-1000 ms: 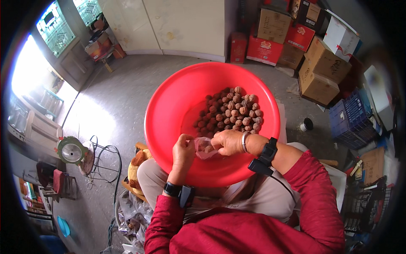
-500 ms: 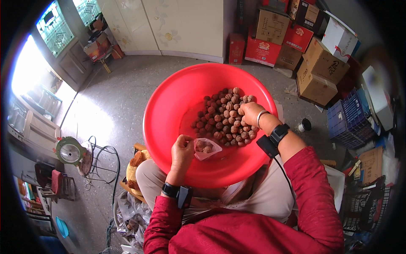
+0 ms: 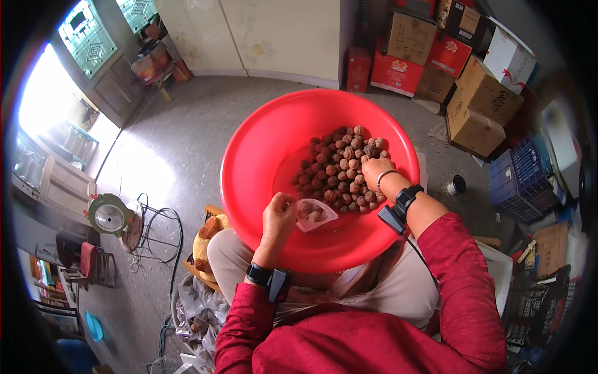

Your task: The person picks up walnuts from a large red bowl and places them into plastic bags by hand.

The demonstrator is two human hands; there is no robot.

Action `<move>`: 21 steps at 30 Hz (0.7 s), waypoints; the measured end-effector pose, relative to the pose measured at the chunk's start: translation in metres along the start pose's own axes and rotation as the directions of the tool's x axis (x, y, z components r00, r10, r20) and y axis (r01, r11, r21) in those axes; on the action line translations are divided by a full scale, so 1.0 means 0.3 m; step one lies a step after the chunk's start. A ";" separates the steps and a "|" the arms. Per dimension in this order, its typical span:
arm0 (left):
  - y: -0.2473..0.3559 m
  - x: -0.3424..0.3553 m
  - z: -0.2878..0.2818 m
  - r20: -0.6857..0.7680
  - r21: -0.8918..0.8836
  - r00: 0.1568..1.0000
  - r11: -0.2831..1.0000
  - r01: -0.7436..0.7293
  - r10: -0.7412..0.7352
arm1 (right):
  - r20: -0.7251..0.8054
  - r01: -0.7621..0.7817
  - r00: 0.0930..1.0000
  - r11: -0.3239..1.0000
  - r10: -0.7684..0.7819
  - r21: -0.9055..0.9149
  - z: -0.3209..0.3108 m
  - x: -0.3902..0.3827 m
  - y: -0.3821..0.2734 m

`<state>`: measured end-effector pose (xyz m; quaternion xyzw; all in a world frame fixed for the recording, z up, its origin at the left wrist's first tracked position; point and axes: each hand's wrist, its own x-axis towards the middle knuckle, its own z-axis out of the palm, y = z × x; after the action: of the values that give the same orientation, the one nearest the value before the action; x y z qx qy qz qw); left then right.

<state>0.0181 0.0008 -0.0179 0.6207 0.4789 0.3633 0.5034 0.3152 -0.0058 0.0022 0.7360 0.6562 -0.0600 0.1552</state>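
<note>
A wide red plastic basin rests across my lap. Brown walnuts are heaped in its middle and right part. Between the fingertips of my left hand is the edge of a small, clear plastic bag, whose mouth gapes toward the right. A few walnuts lie inside the bag, which is over the near part of the basin. My right hand reaches into the right side of the heap with its fingers curled down among the walnuts. Whatever those fingers hold is hidden beneath the hand.
A grey plastic bag stands by my left leg. On the floor to the left is a green-rimmed round appliance with dark cables. Cardboard boxes and a blue crate stand at the right.
The whole view has shifted slightly. Within the heap, my right hand has moved a little nearer to me. My left hand keeps its hold on the plastic bag.
</note>
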 end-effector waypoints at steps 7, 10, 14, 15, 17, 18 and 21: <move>0.006 -0.003 0.007 -0.007 -0.013 1.000 1.000 -0.012 0.012 | -0.208 0.249 0.964 0.846 -0.168 0.471 -0.124 -0.061 -0.053; 0.004 0.001 0.011 -0.009 -0.052 1.000 0.998 0.026 -0.027 | -0.360 0.435 0.898 0.627 -0.252 0.646 -0.159 -0.113 -0.117; 0.003 0.006 0.018 -0.022 -0.077 1.000 0.997 -0.014 0.012 | -0.400 0.564 0.825 0.526 -0.400 0.637 -0.180 -0.155 -0.209; 0.003 0.004 0.015 -0.013 -0.081 1.000 0.997 0.021 -0.022 | -0.446 0.598 0.801 0.509 -0.398 0.619 -0.178 -0.166 -0.226; 0.003 0.004 0.013 -0.002 -0.083 0.999 0.996 0.040 -0.041 | -0.420 0.573 0.819 0.550 -0.391 0.607 -0.178 -0.173 -0.238; 0.004 0.008 0.013 -0.001 -0.082 1.000 0.996 0.024 -0.024 | -0.417 0.569 0.822 0.566 -0.387 0.597 -0.176 -0.175 -0.242; 0.001 0.011 0.010 -0.016 -0.051 1.000 0.999 0.016 -0.017 | -0.368 0.538 0.840 0.700 -0.398 0.469 -0.159 -0.191 -0.244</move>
<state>0.0218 0.0033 -0.0185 0.6007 0.4786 0.3764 0.5180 0.2302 -0.0386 0.0531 0.5572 0.7895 -0.1966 -0.1660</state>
